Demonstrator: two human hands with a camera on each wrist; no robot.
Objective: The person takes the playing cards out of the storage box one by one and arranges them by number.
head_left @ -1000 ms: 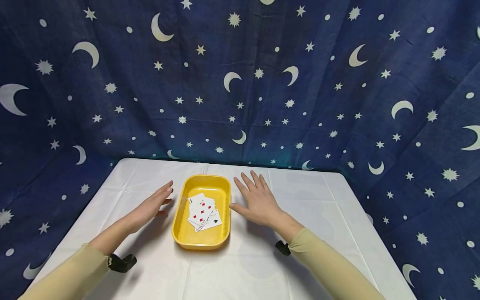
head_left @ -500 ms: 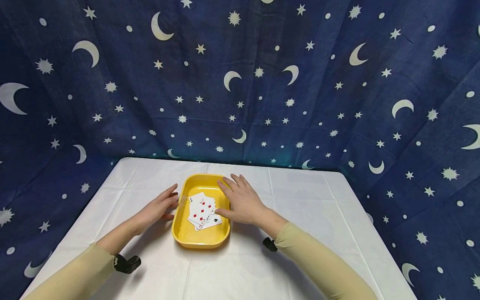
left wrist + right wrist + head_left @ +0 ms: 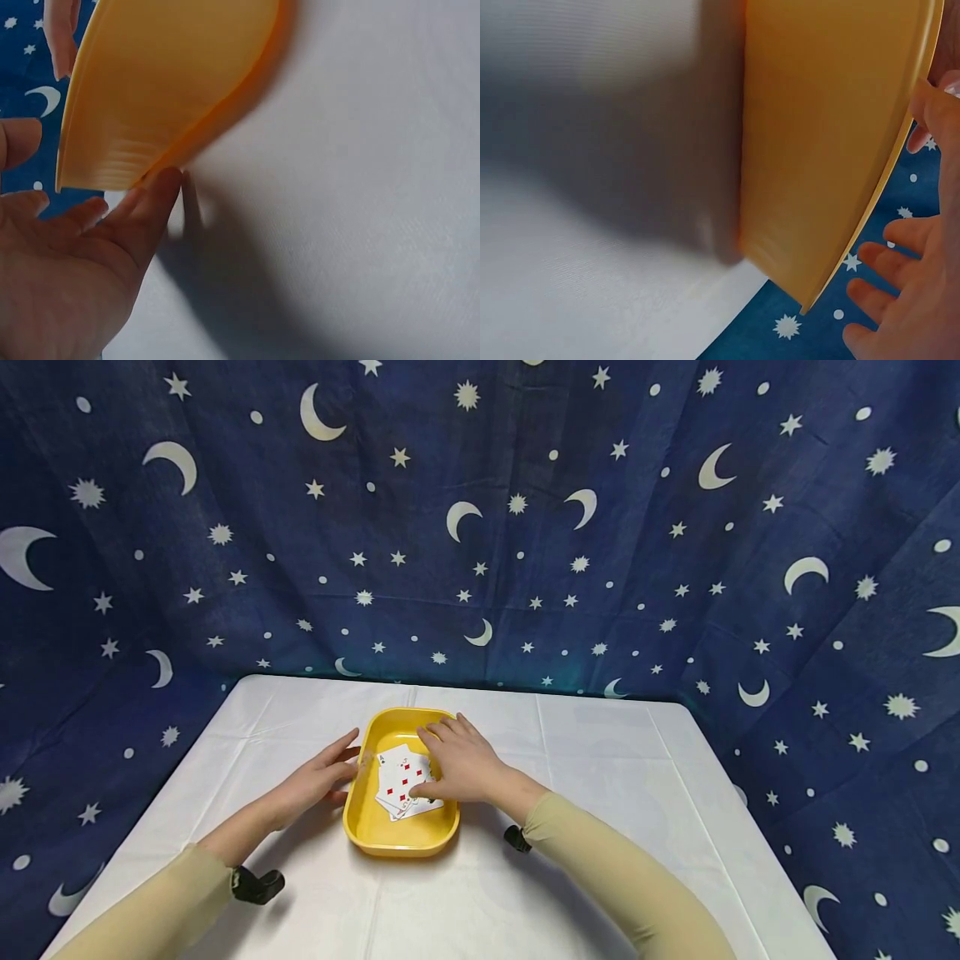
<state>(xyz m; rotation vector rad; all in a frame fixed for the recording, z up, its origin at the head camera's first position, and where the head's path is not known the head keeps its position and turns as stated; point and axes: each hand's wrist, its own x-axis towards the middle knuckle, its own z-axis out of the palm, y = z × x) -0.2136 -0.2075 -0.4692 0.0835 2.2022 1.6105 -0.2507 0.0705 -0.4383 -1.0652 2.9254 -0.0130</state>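
Head view: playing cards (image 3: 397,778), overlapping, inside yellow tray (image 3: 399,837), lower centre of frame; presumably light, bendy, slippery, best pinched by an edge. Left hand (image 3: 311,785): fingers loose, beside tray. Right hand (image 3: 467,767): fingers relaxed, over right rim; card contact unclear.

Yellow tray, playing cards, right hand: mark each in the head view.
Yellow tray (image 3: 401,833): head view, bare inside at its near end.
Playing cards (image 3: 397,779): head view, printed face with red diamonds.
Right hand (image 3: 467,767): head view, back of the hand.
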